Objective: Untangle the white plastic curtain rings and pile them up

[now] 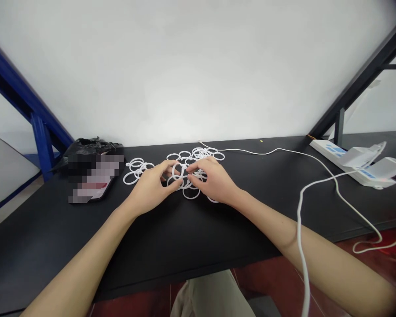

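A: State the position of the working part.
B: The white ring [173,171] is at mid-counter, between the two hands, tilted up above the middle rings [186,185].

A: State of the left hand [150,182]?
B: Thumb and fingers are clamped on the ring from its left side.

A: State of the right hand [216,178]?
B: Thumb and forefinger tips are near each other at the ring's right side — whether they grip it, I cannot tell.

A: List the remaining rings.
B: The middle rings overlap on the counter [145,246] beneath the hands. Far rings [203,154] lie bunched just beyond the right hand. Left rings [137,165] form a separate group beside the left hand.

A: Left side of the counter?
B: A black plastic bag [89,144] sits at the far left. Nearer is a flat dark-edged object [97,185], largely pixelated; its details cannot be read.

A: Right side?
B: A white power strip [330,151] carries two white adapters [358,157]. A thin white cable [267,153] runs along the far part of the counter toward the right. A thicker white cord [299,220] passes across the right forearm [277,226] — nearer the camera than the arm.
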`<state>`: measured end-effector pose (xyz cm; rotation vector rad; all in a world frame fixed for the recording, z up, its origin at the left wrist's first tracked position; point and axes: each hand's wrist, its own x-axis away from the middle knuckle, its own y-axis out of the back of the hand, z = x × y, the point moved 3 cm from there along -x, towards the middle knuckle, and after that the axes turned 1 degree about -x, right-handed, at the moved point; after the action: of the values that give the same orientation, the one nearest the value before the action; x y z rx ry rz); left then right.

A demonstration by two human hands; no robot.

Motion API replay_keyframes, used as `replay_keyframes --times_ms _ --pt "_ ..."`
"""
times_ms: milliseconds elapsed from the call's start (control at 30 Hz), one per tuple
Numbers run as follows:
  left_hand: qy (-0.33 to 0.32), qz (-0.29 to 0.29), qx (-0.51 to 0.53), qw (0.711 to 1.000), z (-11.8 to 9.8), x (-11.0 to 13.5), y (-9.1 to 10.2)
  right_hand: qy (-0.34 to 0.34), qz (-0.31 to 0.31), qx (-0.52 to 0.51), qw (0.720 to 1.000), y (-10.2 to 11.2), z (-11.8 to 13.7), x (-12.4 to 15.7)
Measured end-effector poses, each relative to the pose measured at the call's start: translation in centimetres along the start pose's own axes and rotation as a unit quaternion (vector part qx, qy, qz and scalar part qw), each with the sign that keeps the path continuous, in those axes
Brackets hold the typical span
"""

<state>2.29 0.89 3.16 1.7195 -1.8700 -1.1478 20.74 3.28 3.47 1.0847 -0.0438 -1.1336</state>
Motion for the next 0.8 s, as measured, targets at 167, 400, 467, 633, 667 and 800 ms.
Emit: replay_keyframes --times_ms 167,400,467,633,667,800 --pt "-0.009 0.022 0.013 1.0 -0.5 0.0 0.0 0.059 0.048 0.038 0.996 -1.3 0.1 0.3" --pt "-0.013 0.028 0.017 0.999 -0.4 0.1 -0.2 0.029 0.035 -0.004 0.999 -1.1 0.2 0.1" --pt "-0.005 0.024 0.024 0.999 -0.1 0.1 -0.2 0.016 0.027 -0.02 0.999 -1.0 0.2 0.1" --pt "0.037 0.027 0.076 0.996 0.4 -0.1 0.0 -0.017 -0.016 -0.045 0.999 -0.3 0.1 0.0" --pt "0.044 0.029 0.09 0.995 0.5 -0.2 0.0 -0.024 -0.023 -0.045 0.998 -0.2 0.1 -0.1" --pt "0.06 0.025 0.143 0.988 1.2 -0.4 -0.1 -0.046 -0.043 -0.039 0.997 0.4 0.0 -0.3"
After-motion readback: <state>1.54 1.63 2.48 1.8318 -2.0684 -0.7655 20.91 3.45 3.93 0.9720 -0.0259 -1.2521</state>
